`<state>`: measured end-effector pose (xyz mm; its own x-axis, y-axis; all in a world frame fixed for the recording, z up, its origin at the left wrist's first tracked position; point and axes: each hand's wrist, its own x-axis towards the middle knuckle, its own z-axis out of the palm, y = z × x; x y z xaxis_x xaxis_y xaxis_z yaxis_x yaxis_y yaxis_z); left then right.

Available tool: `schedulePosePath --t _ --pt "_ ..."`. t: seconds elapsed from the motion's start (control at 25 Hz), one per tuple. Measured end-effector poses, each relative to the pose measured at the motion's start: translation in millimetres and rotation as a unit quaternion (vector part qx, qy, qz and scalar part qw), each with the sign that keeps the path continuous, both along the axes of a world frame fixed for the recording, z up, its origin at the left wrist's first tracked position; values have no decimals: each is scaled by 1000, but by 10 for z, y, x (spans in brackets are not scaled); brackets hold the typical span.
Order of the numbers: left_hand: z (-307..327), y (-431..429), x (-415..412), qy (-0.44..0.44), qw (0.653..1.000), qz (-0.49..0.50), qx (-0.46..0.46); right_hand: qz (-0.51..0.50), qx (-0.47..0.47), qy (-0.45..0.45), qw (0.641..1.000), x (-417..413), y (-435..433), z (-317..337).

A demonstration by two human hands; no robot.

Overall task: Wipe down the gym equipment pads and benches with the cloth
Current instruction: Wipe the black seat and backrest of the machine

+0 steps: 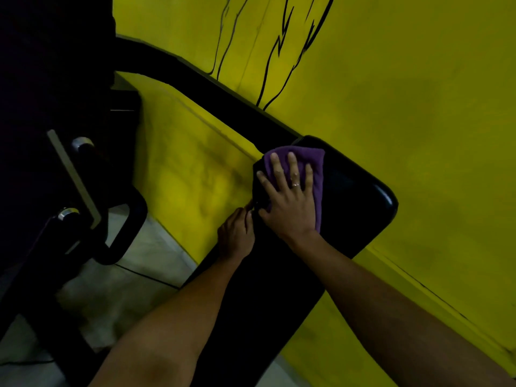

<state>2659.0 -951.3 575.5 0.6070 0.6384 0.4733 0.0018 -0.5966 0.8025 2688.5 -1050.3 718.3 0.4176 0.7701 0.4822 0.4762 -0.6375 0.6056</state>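
Head view: purple cloth (317, 163) pressed onto the glossy black padded bench (351, 196).
Right hand (290, 202) flat on it, fingers spread wide; left hand (236, 236) at the bench's side edge, grip unclear.

One cloth (317, 163), one pad (358, 199), two hands (236, 236) (290, 208)

bare forearms (173, 317) — one silver ring (295, 185) on the right hand (290, 202).

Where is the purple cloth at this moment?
Head view, right of centre: the purple cloth lies on the black bench pad near its far end, pressed flat under the right hand, by the yellow wall.
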Motion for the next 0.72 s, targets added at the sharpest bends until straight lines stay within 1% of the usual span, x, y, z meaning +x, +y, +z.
schedulePosePath --t 0.08,0.12,0.16,0.28,0.4,0.52,0.6,0.72 --pt "-44 26 -3 -18 1000 -11 -5 19 -45 -6 999 -2 -159 -30" --pt "-45 27 -8 -30 999 -10 9 30 -57 -9 998 -23 -301 -53" --pt "-29 21 -16 -37 999 -8 20 36 -59 -8 998 -59 -449 -74" --pt "-45 30 -4 -46 999 -9 12 21 -51 -9 998 -121 -650 -122" --pt "-56 11 2 -49 998 13 27 20 -43 -4 999 -40 -267 -73" --pt "-15 -15 13 -34 999 17 7 23 -48 -8 999 -4 55 -1" --pt "-64 -18 -65 -26 1000 -3 -8 27 -72 4 997 -35 -141 -10" --pt "-251 -60 -274 -48 998 -49 -16 9 -76 -3 997 -162 -731 -95"
